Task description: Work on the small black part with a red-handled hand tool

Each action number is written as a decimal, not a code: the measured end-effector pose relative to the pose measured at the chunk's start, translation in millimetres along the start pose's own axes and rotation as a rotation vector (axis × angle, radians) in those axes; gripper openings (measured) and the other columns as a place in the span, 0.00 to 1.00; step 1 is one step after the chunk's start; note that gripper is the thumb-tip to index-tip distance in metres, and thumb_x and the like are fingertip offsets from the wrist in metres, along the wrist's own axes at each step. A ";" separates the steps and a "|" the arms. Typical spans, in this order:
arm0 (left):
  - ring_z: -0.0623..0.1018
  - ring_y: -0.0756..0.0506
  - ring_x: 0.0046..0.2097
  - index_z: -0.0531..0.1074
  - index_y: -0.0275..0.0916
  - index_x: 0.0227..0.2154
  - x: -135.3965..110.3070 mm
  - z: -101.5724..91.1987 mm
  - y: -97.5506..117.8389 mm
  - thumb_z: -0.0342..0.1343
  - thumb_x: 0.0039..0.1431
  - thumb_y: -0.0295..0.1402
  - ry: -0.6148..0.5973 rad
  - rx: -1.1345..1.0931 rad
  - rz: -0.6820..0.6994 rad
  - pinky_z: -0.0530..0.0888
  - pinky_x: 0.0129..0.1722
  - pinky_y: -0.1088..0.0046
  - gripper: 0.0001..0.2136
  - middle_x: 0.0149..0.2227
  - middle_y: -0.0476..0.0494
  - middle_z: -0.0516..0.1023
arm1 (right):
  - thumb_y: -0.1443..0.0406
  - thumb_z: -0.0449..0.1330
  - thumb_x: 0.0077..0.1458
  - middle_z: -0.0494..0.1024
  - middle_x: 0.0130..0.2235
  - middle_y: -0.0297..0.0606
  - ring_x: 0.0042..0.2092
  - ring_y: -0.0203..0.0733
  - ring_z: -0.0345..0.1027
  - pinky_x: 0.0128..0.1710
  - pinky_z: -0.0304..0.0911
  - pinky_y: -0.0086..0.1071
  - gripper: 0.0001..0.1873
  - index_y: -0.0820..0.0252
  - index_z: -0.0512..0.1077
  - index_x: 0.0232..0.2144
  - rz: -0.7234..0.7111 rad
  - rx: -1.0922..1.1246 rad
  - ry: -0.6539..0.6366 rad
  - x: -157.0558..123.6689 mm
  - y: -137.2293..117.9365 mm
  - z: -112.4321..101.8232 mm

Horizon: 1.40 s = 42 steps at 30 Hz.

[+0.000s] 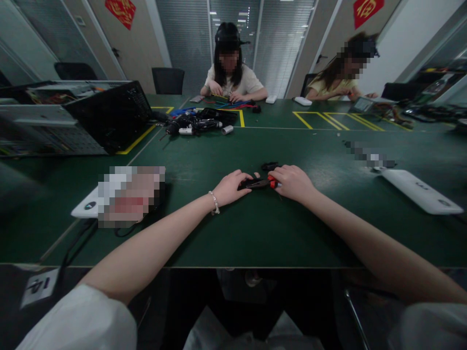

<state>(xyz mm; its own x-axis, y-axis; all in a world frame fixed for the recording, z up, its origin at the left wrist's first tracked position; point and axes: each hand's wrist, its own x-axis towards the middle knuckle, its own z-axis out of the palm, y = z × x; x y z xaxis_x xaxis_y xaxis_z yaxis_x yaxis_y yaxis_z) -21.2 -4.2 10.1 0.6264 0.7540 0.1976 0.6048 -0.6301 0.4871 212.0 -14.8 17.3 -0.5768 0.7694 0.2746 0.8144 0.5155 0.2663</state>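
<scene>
At the upper left of the frame an open computer case (73,116) lies on a green table (255,233). Just left of centre, the left hand (230,188), with a bracelet (215,202) at the wrist, curls around the black end of a small black-and-red tool (260,183). Just right of centre, the right hand (292,182) closes over its red end. A white device (419,190) lies at the right.
</scene>
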 end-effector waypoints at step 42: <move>0.70 0.46 0.38 0.67 0.38 0.45 0.3 0.3 -0.2 0.55 0.54 0.34 -0.012 0.002 -0.009 0.69 0.37 0.69 0.16 0.40 0.43 0.68 | 0.67 0.53 0.48 0.74 0.40 0.43 0.39 0.46 0.63 0.36 0.53 0.35 0.15 0.64 0.71 0.40 -0.001 -0.020 -0.001 0.4 -0.9 -2.3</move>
<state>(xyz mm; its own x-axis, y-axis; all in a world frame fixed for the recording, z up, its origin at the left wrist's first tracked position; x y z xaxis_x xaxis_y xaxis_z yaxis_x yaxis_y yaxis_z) -21.0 -3.9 9.8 0.6270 0.7572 0.1831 0.6111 -0.6239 0.4872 210.9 -15.8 19.3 -0.5776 0.7690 0.2738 0.8124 0.5087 0.2851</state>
